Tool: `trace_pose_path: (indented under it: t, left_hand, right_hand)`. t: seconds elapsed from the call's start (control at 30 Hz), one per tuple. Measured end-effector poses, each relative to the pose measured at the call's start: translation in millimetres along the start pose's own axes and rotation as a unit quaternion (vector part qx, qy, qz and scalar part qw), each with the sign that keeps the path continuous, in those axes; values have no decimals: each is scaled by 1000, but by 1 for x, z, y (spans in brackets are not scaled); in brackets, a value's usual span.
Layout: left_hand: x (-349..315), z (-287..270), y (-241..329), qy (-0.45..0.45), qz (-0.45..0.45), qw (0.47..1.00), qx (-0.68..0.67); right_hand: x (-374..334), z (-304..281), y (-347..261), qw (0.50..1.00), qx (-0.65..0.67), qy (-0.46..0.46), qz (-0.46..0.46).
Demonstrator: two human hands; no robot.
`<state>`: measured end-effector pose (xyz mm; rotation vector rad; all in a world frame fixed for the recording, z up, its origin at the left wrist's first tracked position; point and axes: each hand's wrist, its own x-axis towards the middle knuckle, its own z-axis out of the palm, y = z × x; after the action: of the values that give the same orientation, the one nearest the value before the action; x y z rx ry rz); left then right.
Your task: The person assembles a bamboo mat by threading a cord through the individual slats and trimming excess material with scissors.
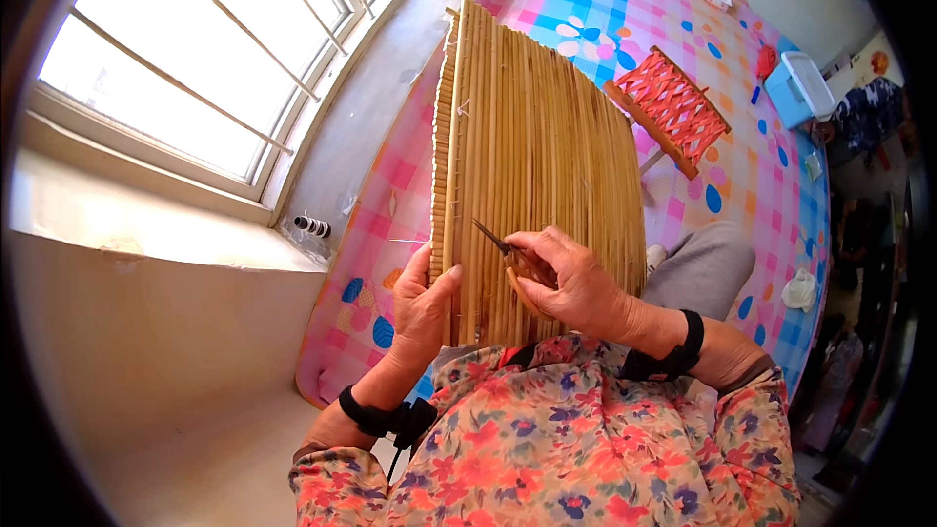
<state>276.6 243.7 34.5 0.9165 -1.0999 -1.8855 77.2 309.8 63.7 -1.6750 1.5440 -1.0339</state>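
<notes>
Across my lap stands a panel of straw-coloured stalks (547,137), bound side by side with thread along its left edge. My left hand (422,307) grips that edge low down, thumb on the front face and fingers behind it. A thin needle-like sliver (410,241) sticks out leftward just above these fingers. In my right hand (574,283) is a pair of scissors (517,273) with dark blades and orange-brown handles. The blades point up and left, close over the stalks near the bound edge. My right fingers are wrapped round the handles.
A colourful checked, flowered mat (366,224) lies beneath me. Ahead to the right is a small wooden stool (673,107) with red woven webbing. Farther right stands a blue lidded box (798,90). A barred window (195,49) and sill hold the left, with thread spools (312,226) on the sill.
</notes>
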Motion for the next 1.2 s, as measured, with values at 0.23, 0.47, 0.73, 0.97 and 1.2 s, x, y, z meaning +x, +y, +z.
trace_pose_path:
  t: [0.23, 0.47, 0.73, 0.97, 1.2]
  left_hand:
    - [-1, 13, 8, 2, -14, 1000, 24]
    - [0, 25, 13, -1, -21, 999, 34]
    - [2, 26, 11, -5, -15, 1000, 26]
    - [2, 29, 12, 5, -25, 1000, 14]
    - [2, 32, 14, 3, -20, 1000, 19]
  right_hand:
    - [-6, 19, 9, 992, -107, 70, -1]
    - [-4, 28, 12, 973, -189, 130, -42]
    - [-9, 26, 8, 965, -215, 141, -53]
    - [-8, 30, 2, 966, -216, 139, -22]
    - [-9, 36, 1, 966, -210, 147, -14]
